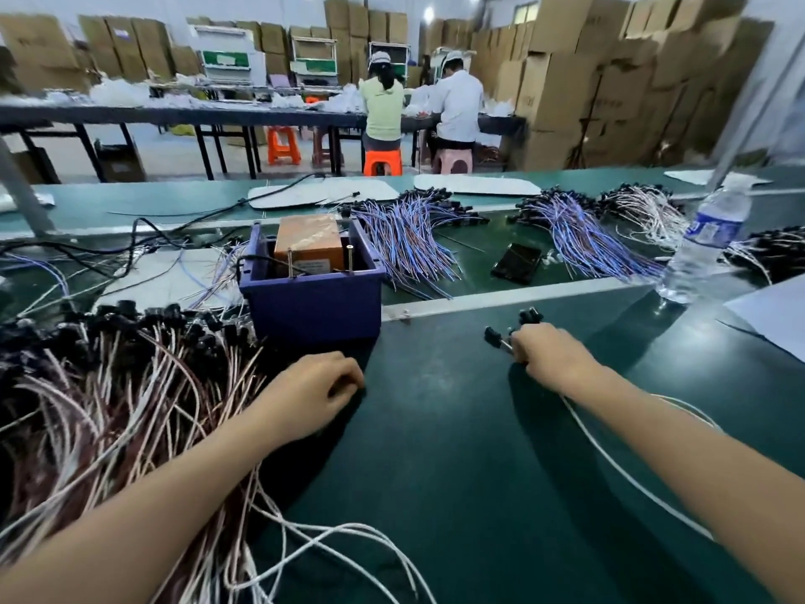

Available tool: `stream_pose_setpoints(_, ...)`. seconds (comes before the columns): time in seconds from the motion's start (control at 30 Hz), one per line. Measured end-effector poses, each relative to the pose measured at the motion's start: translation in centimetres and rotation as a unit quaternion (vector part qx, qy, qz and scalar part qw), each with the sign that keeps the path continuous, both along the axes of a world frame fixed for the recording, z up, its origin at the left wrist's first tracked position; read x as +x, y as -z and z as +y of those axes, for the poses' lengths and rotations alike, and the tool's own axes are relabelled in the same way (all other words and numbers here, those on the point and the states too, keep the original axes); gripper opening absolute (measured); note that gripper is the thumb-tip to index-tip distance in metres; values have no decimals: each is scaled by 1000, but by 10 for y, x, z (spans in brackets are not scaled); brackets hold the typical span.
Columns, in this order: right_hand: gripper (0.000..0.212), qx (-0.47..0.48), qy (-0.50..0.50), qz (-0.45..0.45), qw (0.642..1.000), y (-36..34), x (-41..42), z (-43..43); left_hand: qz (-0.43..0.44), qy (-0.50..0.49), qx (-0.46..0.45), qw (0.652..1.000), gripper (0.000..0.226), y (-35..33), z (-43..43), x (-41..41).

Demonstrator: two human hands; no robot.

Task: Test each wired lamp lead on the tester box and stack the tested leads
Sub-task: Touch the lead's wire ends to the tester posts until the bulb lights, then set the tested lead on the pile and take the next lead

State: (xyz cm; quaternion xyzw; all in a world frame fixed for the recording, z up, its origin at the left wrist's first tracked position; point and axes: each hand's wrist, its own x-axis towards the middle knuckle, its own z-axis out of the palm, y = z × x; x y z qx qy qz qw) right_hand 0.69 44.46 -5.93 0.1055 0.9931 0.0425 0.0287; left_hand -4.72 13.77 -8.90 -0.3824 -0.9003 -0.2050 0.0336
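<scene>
The tester box (313, 294) is a purple bin with an orange unit and two upright metal pins inside, standing at the table's middle. A big heap of lamp leads (109, 385) with black sockets and pink-white wires lies left of it. My left hand (309, 394) rests on the green table just below the box, fingers curled, holding nothing I can see. My right hand (549, 355) grips a few lamp leads (529, 320) by their black sockets, right of the box. Their white wires (631, 477) trail back under my forearm.
Bundles of blue-wired leads (414, 241) and more leads (583, 228) lie on the conveyor behind. A dark phone (516, 263) and a water bottle (705, 246) stand to the right. Black cables (109, 250) run at the left. Two people sit at a far table.
</scene>
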Motion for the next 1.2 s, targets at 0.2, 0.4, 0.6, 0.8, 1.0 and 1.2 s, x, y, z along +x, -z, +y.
stream_pose_setpoints(0.2,26,20,-16,81,996,17,-10,4,138,-260,-318,901,47,-8,-4,11)
stream_pose_setpoints(0.4,16,-315,-42,215,923,22,-24,-91,158,-261,-348,886,30,-21,-10,14)
stream_pose_setpoints(0.6,11,-702,-22,67,709,21,-30,-179,152,-161,-15,975,51,-27,-32,17)
stream_pose_setpoints(0.8,20,-762,-36,-43,645,8,-40,-189,126,-190,110,968,27,-34,-36,22)
stream_pose_setpoints(1.0,13,-774,-81,-108,619,6,-42,-163,37,-154,203,966,17,-27,-17,22)
stream_pose_setpoints(1.2,12,-819,-23,-20,573,-6,-48,-139,-220,-159,366,890,18,-34,-6,23)
